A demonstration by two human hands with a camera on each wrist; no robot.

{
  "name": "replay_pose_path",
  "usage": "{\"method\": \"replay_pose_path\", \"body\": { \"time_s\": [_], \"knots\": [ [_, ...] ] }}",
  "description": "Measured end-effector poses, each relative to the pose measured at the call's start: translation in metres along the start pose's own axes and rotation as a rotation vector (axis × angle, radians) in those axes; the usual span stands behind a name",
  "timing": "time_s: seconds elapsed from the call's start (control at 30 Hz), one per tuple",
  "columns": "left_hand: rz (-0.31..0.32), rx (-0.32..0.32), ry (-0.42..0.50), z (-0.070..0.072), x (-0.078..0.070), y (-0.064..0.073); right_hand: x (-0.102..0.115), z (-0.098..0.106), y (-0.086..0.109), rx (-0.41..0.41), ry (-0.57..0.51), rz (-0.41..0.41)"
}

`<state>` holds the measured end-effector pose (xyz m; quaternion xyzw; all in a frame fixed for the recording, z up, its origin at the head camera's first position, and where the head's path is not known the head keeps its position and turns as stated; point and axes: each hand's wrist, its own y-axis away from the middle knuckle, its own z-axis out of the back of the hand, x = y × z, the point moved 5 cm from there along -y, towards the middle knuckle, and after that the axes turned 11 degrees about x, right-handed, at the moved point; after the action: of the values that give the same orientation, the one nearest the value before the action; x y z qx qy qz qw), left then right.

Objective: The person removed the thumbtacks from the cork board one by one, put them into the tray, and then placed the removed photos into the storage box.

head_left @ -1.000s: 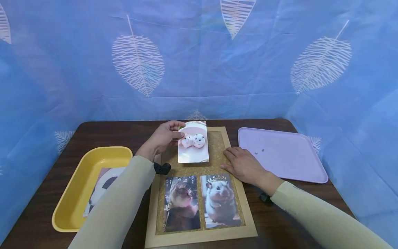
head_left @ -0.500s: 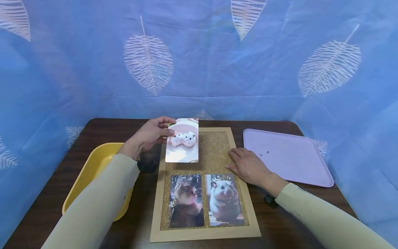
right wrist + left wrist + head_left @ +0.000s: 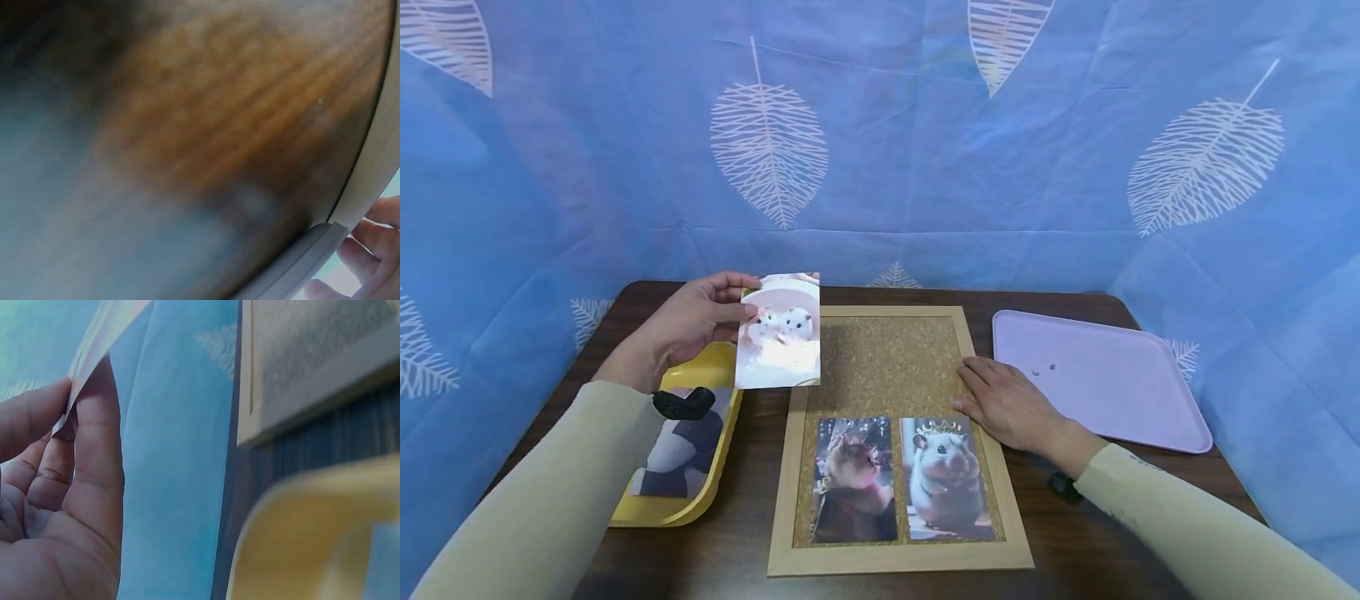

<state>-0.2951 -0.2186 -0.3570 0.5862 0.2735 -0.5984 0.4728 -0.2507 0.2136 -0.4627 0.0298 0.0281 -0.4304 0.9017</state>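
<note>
My left hand (image 3: 703, 312) pinches the left edge of a photo print (image 3: 778, 333) showing two small white hamsters. In the left wrist view that photo (image 3: 103, 347) appears nearly edge-on between thumb and fingers. It hangs above the table, its right side overlapping the corner of a wood-framed corkboard (image 3: 891, 358). My right hand (image 3: 1011, 406) rests with extended fingers on the board's right frame. Two photos lie on the lower half of the cork: a brown hamster-like animal (image 3: 853, 483) on the left and a white crowned hamster (image 3: 946, 479) on the right.
Below my left forearm stands a yellow tray (image 3: 711, 500) with another photo (image 3: 681, 454), patterned grey and white, inside. A lilac tray (image 3: 1112, 379) at the right bears two tiny grey bits (image 3: 1043, 369). A blue leaf-print cloth (image 3: 887, 142) hangs behind the dark table.
My left hand has carried the hamster photo leftward, from over the upper corkboard to beside it. The right hand has stayed on the frame. The head view has shifted slightly.
</note>
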Motion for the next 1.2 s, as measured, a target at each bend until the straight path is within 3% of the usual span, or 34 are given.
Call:
{"method": "replay_pose_path", "body": {
  "time_s": [0.13,0.3,0.57,0.9,1.2],
  "knots": [
    [0.009,-0.025,0.032,0.024,0.007,0.021,0.0,-0.002,0.001,0.042,-0.03,-0.013],
    [0.03,-0.012,0.045,0.048,0.018,0.044,-0.001,-0.004,0.002,0.067,-0.053,-0.027],
    [0.107,0.003,-0.098,0.072,0.044,0.074,-0.001,-0.004,0.001,0.07,-0.069,-0.033],
    [0.217,0.108,-0.144,0.079,0.077,0.096,0.0,-0.006,-0.001,0.096,-0.072,-0.042],
    [0.253,0.164,-0.14,0.069,0.088,0.103,-0.001,-0.007,-0.001,0.093,-0.067,-0.04]
  ]
}}
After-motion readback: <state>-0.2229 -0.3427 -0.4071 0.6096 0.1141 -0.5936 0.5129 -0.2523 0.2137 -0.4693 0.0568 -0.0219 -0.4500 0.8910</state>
